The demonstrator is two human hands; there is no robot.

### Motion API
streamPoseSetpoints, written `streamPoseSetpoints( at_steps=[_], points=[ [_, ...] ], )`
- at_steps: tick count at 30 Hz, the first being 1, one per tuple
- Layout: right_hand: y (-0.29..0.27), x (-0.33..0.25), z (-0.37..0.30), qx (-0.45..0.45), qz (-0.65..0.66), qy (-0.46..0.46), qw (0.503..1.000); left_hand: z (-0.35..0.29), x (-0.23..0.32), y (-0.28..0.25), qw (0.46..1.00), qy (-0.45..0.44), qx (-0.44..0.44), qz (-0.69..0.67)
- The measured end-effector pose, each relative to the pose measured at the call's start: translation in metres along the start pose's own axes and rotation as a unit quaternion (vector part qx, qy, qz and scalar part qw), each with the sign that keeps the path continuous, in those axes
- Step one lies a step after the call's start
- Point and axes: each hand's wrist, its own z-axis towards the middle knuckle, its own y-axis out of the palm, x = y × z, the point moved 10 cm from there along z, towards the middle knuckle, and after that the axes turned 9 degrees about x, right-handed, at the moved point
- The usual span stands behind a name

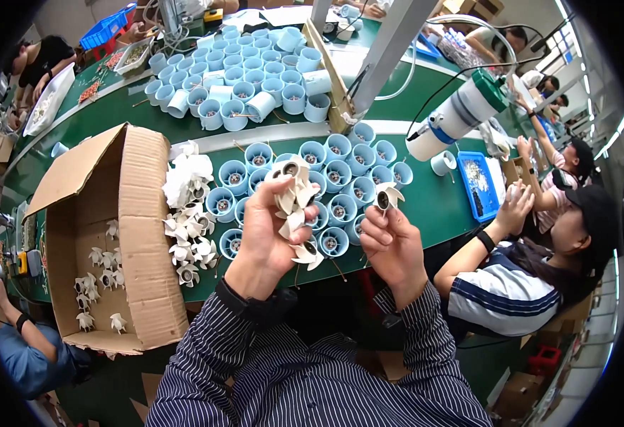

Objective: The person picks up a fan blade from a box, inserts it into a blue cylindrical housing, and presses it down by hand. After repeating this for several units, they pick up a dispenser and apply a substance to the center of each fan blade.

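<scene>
Several small white fan impellers (295, 196) are bunched in my left hand (262, 235), its fingers wrapped around them. My right hand (397, 250) pinches a single white impeller (389, 196) between thumb and fingers, its dark hub showing. Both hands are raised over the near edge of the green table. Beneath and beyond them stand light blue cylindrical housings (337, 174) with open tops, metal parts inside and thin wires at some. Left of these lies a pile of loose white impellers (187, 238). My left hand hides some of the housings.
An open cardboard box (157, 235) with more impellers inside sits at the left. Further blue housings (244, 71) crowd the far side. A metal post (390, 57) and a white-and-green cylinder (454, 117) rise ahead. A co-worker (518, 285) sits close on the right beside a blue tray (477, 186).
</scene>
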Motion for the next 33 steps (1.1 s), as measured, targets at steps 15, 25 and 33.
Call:
streamPoseSetpoints(
  at_steps=[15,25,33],
  points=[
    [-0.038,-0.112,-0.005,0.145,-0.575,-0.278,0.756,-0.005,0.028,0.007,0.996,0.059,-0.043,-0.048],
    [-0.041,-0.111,0.008,0.15,-0.773,-0.272,0.553,-0.006,0.016,0.003,0.996,0.046,-0.041,-0.057],
    [-0.01,-0.105,0.006,0.128,-0.79,-0.308,0.514,0.0,0.009,0.001,0.996,0.039,-0.043,-0.072]
  ],
)
